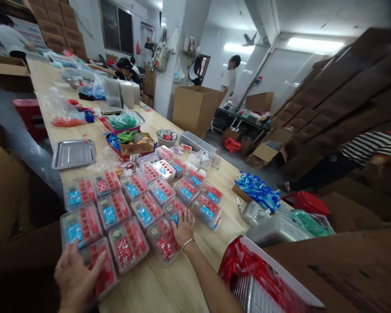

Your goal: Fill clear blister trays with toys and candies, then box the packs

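At the bottom of the view, the person's left hand (76, 278) lies open, fingers spread, with the thumb against the side of a transparent plastic pack (99, 271) of red pieces. The hand is blurred and partly cut off, so whether it has any real grip is hard to judge. The right hand (184, 229), with a silver bangle (188, 244) on its wrist, rests flat on top of another red-filled pack (163, 240), its fingers spread and not closed around it.

Both packs belong to a tight group of similar transparent packs (128, 202) on a pale wooden table (156, 287), most holding red and blue pieces. Just right of the right arm, a white-rimmed carton (260, 271) holds loose red items. Past it sit a transparent plastic tub (276, 229), a pair of scissors (238, 204) and a heap of blue items (259, 191).

Farther along the table are a steel tray (73, 154), an open box of mixed green and orange goods (137, 143), a bowl (167, 137) and bagged goods (63, 111). A co-worker in a striped shirt (371, 145) leans beside stacked cartons (345, 95). Another in a white shirt (230, 80) stands past a large open carton (195, 108). A seated co-worker in a dark cap (127, 71) is at the table's far part, and a fourth (9, 39) stands at the far left.
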`<state>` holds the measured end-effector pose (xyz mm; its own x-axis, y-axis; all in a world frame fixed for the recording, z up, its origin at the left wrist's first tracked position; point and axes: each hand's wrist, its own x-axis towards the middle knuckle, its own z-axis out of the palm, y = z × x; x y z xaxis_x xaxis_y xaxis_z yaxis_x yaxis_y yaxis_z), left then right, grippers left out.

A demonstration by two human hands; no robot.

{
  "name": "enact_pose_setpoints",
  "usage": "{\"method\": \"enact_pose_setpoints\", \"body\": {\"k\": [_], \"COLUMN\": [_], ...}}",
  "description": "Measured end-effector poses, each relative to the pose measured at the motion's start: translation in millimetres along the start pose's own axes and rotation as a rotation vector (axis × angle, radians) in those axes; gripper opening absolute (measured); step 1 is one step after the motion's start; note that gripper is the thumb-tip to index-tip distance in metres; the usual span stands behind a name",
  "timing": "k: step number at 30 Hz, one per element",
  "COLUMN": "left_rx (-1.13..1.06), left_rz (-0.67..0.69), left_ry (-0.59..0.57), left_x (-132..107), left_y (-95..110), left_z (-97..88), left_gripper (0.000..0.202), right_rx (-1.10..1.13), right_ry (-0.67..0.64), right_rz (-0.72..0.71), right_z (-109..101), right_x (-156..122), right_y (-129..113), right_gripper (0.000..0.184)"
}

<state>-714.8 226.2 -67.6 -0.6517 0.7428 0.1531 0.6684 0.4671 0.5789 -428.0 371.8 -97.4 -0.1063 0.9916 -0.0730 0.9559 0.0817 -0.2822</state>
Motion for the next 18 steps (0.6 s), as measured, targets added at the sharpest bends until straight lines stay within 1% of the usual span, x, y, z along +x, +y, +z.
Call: {"method": "enact_pose_setpoints", "body": {"k": [2,3,5,6,7,8,10,11,12,13,14,15,16,17,18], "left_rx": [0.03,0.047,0.069,0.072,0.072,0.072,0.073,0.077,0.083,0.089,0.093,0.089,0.072,0.041,0.001], "left_rz": [0.293,0.433,0.675,0.775,0.849,0.896,0.913,0.898,0.878,0.856,0.833,0.815,0.808,0.815,0.835], "left_ry": [-0.057,-0.115,-0.29,-0.377,-0.448,-0.501,-0.556,-0.574,-0.587,-0.592,-0.583,-0.561,-0.53,-0.501,-0.484], "left_x": [-2,-4,-12,-17,-22,-27,-34,-36,-37,-37,-36,-35,-33,-30,-27], "left_y": [38,58,95,111,122,131,137,138,137,138,140,144,151,161,175], "left_z": [23.1,37.9,69.7,84.7,98.0,108.9,123.1,126.6,128.4,129.0,129.2,129.7,131.0,133.7,137.9], "left_gripper": [0.083,0.078,0.069,0.068,0.068,0.068,0.068,0.068,0.067,0.067,0.068,0.067,0.066,0.065,0.063], "right_rx": [0.016,0.023,0.041,0.053,0.069,0.086,0.133,0.178,0.258,0.363,0.478,0.586,0.674,0.738,0.781], "right_ry": [0.0,0.002,0.006,0.008,0.013,0.029,0.11,0.167,0.221,0.261,0.279,0.271,0.253,0.235,0.226], "right_rz": [0.003,0.005,0.002,-0.003,-0.013,-0.028,-0.036,0.015,0.136,0.315,0.525,0.725,0.881,0.972,0.999], "right_z": [1,1,-1,-3,-6,-10,-22,-30,-37,-44,-50,-54,-55,-55,-52], "right_x": [0,0,-1,-1,0,3,11,17,24,31,38,44,49,52,55], "right_y": [0,-1,-2,-1,1,5,21,34,49,67,85,103,119,133,144], "right_gripper": [0.059,0.059,0.058,0.055,0.052,0.049,0.044,0.044,0.045,0.048,0.052,0.058,0.065,0.073,0.08]}}
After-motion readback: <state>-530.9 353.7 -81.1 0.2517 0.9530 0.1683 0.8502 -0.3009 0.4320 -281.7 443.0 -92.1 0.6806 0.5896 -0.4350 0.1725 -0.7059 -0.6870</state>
